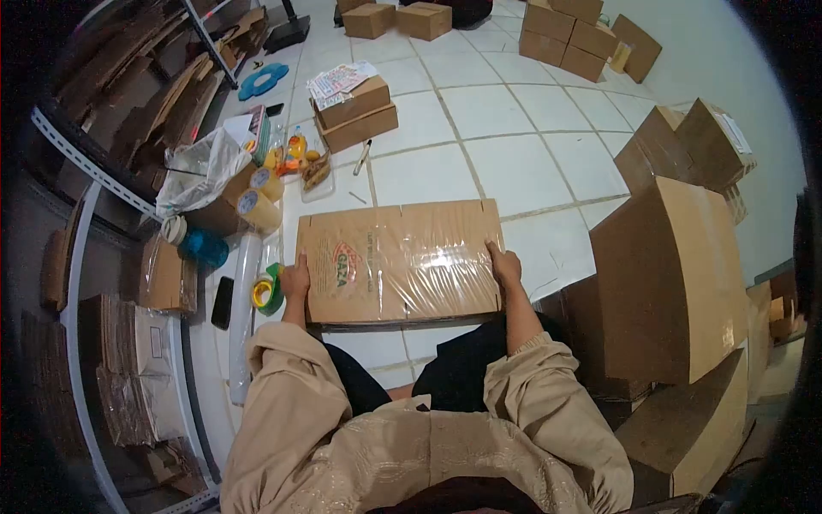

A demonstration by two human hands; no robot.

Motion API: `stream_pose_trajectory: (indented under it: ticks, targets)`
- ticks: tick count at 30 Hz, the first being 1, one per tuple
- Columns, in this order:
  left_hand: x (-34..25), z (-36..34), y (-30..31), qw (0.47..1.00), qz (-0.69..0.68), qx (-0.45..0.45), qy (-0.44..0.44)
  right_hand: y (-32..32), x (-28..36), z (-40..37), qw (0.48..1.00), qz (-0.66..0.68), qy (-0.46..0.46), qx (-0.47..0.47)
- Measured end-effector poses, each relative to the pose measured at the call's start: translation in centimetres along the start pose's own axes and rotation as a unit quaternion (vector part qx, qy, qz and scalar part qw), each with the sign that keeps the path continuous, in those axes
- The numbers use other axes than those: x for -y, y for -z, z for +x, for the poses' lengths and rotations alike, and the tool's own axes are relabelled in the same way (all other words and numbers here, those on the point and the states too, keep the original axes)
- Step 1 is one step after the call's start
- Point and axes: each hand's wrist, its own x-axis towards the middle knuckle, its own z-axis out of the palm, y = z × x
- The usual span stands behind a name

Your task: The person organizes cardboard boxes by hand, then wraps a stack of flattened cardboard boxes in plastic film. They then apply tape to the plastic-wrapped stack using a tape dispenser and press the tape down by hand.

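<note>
A flat bundle of folded cardboard boxes, wrapped in shiny clear plastic, lies in front of my lap. Red and green print with the word GAZA shows on its left part. My left hand grips the bundle's left edge, thumb on top. At the opposite edge, my right hand holds on in the same way. The undersides of both hands' grips are hidden. A green tape dispenser with yellow tape sits just left of my left hand, beside a long roll of clear plastic.
Left of me are a black phone, a blue bottle, tape rolls and a metal shelf with cardboard. A cutter lies on the tiled floor, near stacked boxes. Large cartons crowd my right side.
</note>
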Motion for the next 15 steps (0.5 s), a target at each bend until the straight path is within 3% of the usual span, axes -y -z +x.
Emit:
stream_pose_trajectory:
  ticks: [8,11,15]
  targets:
    - [0.6,0.6,-0.8,0.999,0.041,-0.002,-0.015,-0.1,-0.2,0.2,0.999,0.009,0.033,0.015]
    - [0.4,0.0,-0.4,0.996,0.017,-0.030,-0.086,-0.6,-0.8,1.1,0.998,-0.036,0.043,0.000]
    - [0.1,-0.4,-0.1,0.997,0.035,-0.051,-0.054,-1.1,0.2,0.3,1.000,-0.017,0.011,-0.024]
